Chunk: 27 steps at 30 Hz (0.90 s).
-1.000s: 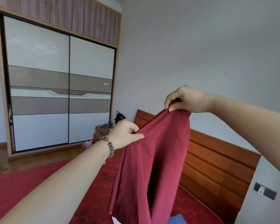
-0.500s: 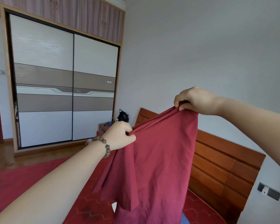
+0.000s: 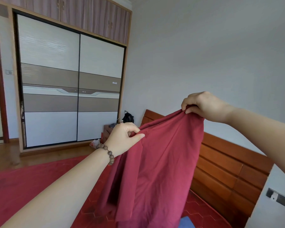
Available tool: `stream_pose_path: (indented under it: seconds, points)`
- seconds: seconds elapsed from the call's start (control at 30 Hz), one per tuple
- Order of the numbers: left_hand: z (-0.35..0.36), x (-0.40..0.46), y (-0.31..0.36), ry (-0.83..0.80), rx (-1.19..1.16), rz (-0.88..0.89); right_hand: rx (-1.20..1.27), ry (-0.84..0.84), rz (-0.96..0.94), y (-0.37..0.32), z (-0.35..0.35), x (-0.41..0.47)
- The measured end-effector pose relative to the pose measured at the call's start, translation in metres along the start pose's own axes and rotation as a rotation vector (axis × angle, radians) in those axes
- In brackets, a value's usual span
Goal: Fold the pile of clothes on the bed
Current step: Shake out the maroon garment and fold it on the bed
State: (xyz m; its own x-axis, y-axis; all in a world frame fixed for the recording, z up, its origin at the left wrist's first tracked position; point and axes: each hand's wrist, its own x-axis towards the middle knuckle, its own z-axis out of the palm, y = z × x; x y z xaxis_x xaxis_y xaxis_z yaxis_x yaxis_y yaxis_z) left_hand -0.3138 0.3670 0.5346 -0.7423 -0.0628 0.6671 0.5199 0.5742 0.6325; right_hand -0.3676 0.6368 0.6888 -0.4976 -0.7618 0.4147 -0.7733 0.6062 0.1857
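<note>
A dark red garment [image 3: 156, 165] hangs in the air above the bed [image 3: 23, 186], held up by its top edge. The left hand [image 3: 123, 137], with a bead bracelet [image 3: 108, 153] on its wrist, pinches the edge at about 9 o'clock of the cloth; its fingers [image 3: 136, 136] curl closed round the fabric. The right hand [image 3: 202, 106] grips the edge at 1 o'clock, higher, fingers bunching the cloth. A wooden headboard [image 3: 228, 162] stands behind, and a sliding wardrobe [image 3: 69, 79] at 10 o'clock.
</note>
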Motion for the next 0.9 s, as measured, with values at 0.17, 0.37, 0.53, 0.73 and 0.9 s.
stream_pose_path:
  seconds: [0.17,0.37,0.53,0.73,0.9]
  points:
    - [0.01,-0.01,0.008,-0.06,-0.135,-0.101,0.009,0.034,-0.022,-0.003,0.003,0.002]
    - [0.019,-0.014,0.022,-0.007,-0.122,-0.1,0.002,0.005,-0.009,-0.002,0.003,0.002]
    - [0.002,-0.001,0.022,-0.162,0.12,-0.036,-0.06,-0.233,0.071,-0.001,-0.002,-0.002]
    - [-0.015,0.009,0.022,-0.086,0.223,0.119,0.025,0.004,0.01,-0.001,0.004,-0.009]
    - [-0.018,0.011,0.006,-0.145,0.339,0.03,0.007,-0.053,0.031,-0.008,0.032,-0.001]
